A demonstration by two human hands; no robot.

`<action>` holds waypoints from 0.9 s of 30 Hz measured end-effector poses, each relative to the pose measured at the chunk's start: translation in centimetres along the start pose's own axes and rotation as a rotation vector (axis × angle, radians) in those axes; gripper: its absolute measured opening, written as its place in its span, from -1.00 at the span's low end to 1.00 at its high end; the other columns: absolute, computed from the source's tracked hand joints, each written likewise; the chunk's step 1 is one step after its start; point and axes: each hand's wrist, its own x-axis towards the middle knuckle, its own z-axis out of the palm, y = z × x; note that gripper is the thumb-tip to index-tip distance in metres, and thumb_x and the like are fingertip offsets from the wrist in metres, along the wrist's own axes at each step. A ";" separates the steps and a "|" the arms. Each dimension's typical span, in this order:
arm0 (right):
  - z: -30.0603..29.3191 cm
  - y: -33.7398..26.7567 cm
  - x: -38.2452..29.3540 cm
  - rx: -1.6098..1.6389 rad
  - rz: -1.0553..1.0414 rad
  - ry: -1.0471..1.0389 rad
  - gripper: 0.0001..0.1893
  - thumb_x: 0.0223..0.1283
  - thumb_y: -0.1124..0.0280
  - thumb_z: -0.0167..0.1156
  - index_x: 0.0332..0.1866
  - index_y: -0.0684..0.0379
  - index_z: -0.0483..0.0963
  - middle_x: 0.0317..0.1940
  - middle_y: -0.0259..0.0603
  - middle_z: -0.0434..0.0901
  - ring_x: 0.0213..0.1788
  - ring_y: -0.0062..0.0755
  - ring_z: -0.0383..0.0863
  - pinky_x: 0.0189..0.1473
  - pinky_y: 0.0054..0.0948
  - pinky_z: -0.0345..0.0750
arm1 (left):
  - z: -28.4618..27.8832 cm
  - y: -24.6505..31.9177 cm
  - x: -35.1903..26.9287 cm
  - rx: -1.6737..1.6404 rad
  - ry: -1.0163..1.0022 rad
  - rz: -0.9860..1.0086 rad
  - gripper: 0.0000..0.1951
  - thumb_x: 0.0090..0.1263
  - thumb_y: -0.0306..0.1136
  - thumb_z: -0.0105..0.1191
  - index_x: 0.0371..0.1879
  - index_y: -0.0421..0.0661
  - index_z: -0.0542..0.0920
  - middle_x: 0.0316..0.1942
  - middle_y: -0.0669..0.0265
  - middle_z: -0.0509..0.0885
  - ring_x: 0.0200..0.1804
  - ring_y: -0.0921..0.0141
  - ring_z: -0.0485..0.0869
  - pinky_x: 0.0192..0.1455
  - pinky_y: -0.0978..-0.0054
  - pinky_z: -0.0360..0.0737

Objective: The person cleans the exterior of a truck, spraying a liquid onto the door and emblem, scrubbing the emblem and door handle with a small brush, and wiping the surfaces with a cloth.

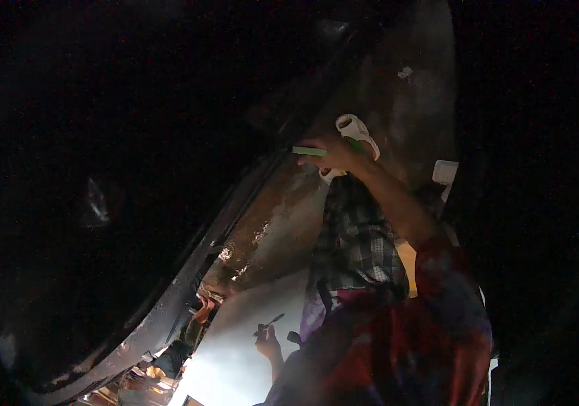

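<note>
My right hand (337, 152) reaches out on a bent-forward bare arm. Between its fingers is a narrow light-green strip (310, 151), seen edge-on; I cannot tell what it belongs to. Just past the hand is white and green footwear (358, 129), partly covered by the hand and wrist. Lower on the left, my left hand (269, 345) is raised before a bright pale surface (233, 365). It pinches a slim dark tool (276, 319), too dim to name. Dark checked cloth (360, 243) hangs below me, beside my red and dark sleeve (447, 284).
The picture is mostly black. A dark curved edge (168, 294) runs along the left. Beyond its lower end lies blurred clutter (160, 363). A small white object (444, 171) shows at the right, and a stained brownish surface (269, 218) lies left of the checked cloth.
</note>
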 end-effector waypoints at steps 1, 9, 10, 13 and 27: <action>0.3 1.5 0.6 -0.088 -0.119 0.045 -0.45 0.23 0.01 0.32 0.23 0.12 0.52 -0.15 -0.16 0.73 -0.24 -0.24 0.75 -0.17 -0.31 0.63 | -0.1 0.7 -0.1 0.010 -0.006 0.006 -0.48 0.24 -0.16 0.37 0.16 -0.13 0.64 -0.06 -0.03 0.74 0.02 0.19 0.74 0.06 0.29 0.63; 2.9 8.2 4.0 -0.289 -0.274 0.202 -0.51 0.26 0.06 0.29 0.24 0.04 0.51 -0.19 -0.16 0.74 -0.19 -0.25 0.74 -0.14 -0.28 0.62 | -0.2 0.6 -1.3 -0.088 0.002 0.046 -0.48 0.24 -0.18 0.36 0.17 -0.10 0.64 -0.01 0.03 0.74 0.02 0.22 0.74 0.08 0.32 0.62; 3.7 10.8 4.7 -0.236 -0.287 0.225 -0.52 0.27 0.05 0.28 0.21 0.05 0.52 -0.19 -0.16 0.74 -0.18 -0.24 0.74 -0.12 -0.28 0.62 | -0.6 1.7 -0.9 -0.080 -0.011 0.062 -0.48 0.24 -0.18 0.36 0.17 -0.10 0.64 -0.01 0.03 0.74 0.02 0.22 0.74 0.08 0.32 0.62; 4.6 11.5 4.8 -0.442 -0.452 0.333 -0.54 0.29 0.05 0.26 0.20 0.06 0.52 -0.17 -0.14 0.73 -0.16 -0.23 0.73 -0.09 -0.29 0.61 | -0.9 4.5 -1.3 -0.006 -0.033 0.025 -0.50 0.27 -0.24 0.34 0.17 -0.18 0.62 0.00 0.04 0.73 0.01 0.21 0.74 0.11 0.32 0.60; 13.9 -4.1 -13.4 -0.134 -0.110 1.183 -0.57 0.24 0.31 0.30 0.20 0.14 0.45 -0.10 -0.01 0.66 -0.03 0.05 0.67 -0.04 -0.23 0.60 | 1.4 26.1 10.1 -0.426 -0.588 0.928 -0.55 0.34 -0.29 0.27 0.16 -0.23 0.61 0.05 0.07 0.71 0.17 0.22 0.65 0.25 0.27 0.50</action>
